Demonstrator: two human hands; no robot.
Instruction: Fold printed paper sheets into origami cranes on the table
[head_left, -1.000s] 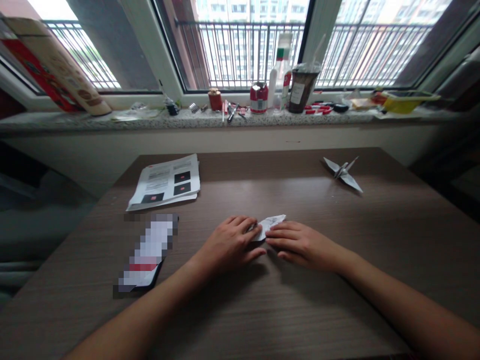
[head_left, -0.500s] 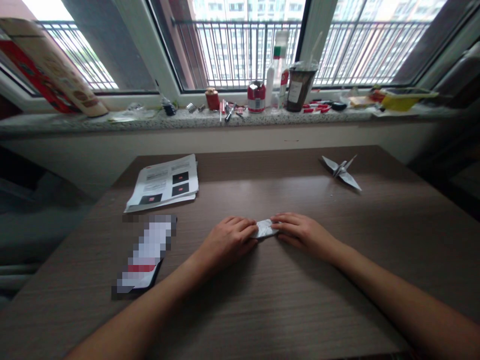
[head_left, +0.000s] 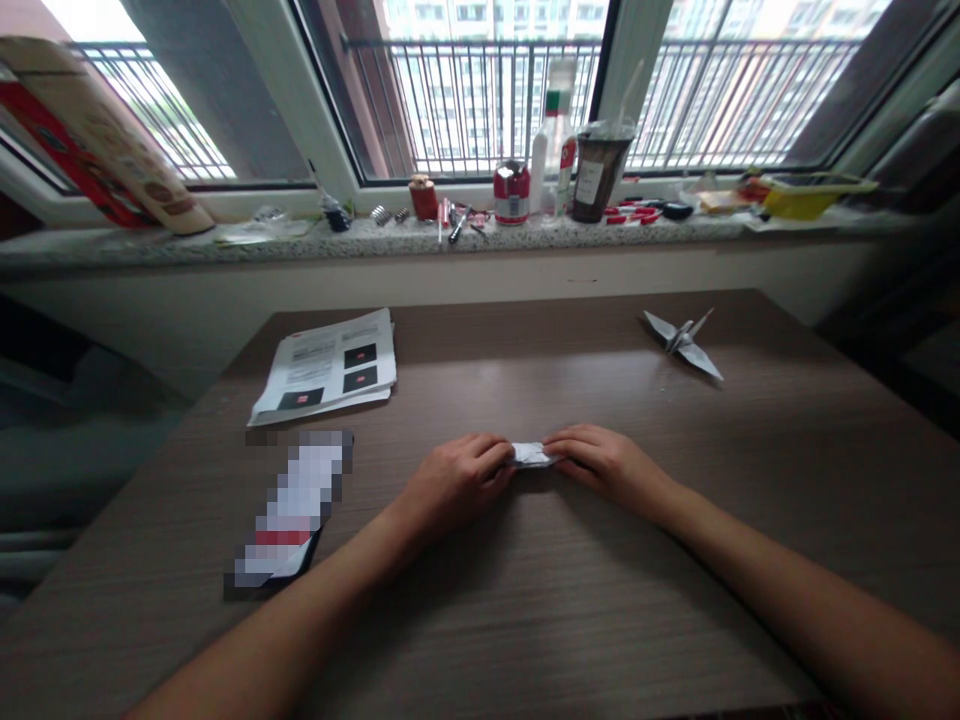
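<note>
A small folded piece of white paper [head_left: 531, 455] spans the gap between my two hands near the middle of the table. My left hand [head_left: 466, 478] pinches its left end, thumb below and fingers on top. At the other end, my right hand [head_left: 594, 456] grips the paper the same way, with its fingertips covering that edge. Both ends of the paper are hidden under the fingers. Beyond my right hand, a folded paper crane [head_left: 682, 342] rests with its wings spread.
A stack of printed sheets [head_left: 330, 365] lies at the table's back left. Nearer, a phone with a blurred screen [head_left: 292, 510] sits beside my left forearm. On the windowsill [head_left: 270, 245] stand a red can [head_left: 512, 192], a dark drink cup [head_left: 600, 175] and a yellow container [head_left: 806, 200].
The paper between my hands has tipped, so its visible strip looks narrower and more level. My left fingers have curled in more tightly. The other things have stayed put.
</note>
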